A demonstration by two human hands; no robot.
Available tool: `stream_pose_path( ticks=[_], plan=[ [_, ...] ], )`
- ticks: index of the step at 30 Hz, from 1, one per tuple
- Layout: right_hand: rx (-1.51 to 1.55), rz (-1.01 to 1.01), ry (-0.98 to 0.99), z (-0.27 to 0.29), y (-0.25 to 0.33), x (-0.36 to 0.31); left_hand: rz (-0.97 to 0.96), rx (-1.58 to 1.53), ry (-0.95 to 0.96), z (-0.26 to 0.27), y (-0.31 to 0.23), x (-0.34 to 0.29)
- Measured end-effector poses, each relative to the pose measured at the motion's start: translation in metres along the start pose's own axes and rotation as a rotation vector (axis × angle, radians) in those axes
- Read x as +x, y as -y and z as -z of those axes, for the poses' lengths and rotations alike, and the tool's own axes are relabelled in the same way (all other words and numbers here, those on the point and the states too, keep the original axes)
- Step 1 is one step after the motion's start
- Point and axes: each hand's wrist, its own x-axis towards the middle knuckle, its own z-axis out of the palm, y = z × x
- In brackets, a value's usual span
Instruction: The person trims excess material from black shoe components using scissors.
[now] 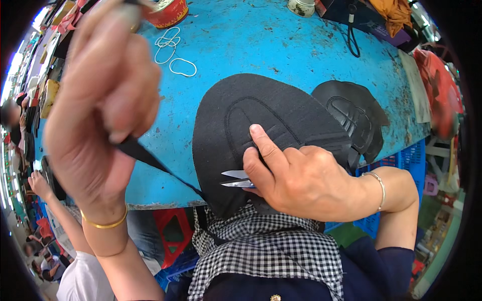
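A black stitched shoe-upper piece [216,105] lies at the table's near edge, its curved seam lines facing up. My right hand [306,175] rests on it, the index fingertip pressing near the stitching. Tucked in that hand is a pair of small scissors [236,184], blades apart and pointing left over the black material; their handles are hidden. My left hand [103,95] is raised close to the camera, blurred, its fingers curled around a black strip [150,159]. The strip stretches down to the piece's lower left edge.
Another black stitched piece [354,118] lies to the right. White elastic loops [170,47] and a red round tub [170,12] sit at the far left. Farther right are a dark box [381,30] with a cord loop and a blue crate [411,160]. Another person's arm [60,210] shows at left.
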Motion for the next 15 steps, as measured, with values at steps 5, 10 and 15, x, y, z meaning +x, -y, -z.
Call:
stream_pose_path(
  ticks=[5,10,15],
  plan=[
    [0.131,-0.137,-0.023,0.001,-0.012,0.007,-0.227,0.128,0.029,-0.021,-0.01,-0.002],
    [1.008,-0.919,-0.548,0.014,-0.08,-0.047,0.245,0.471,0.254,-0.049,0.008,-0.005],
    [1.286,-1.315,-1.043,-0.013,-0.125,-0.173,0.454,0.795,0.461,-0.053,0.039,0.017]
  ],
)
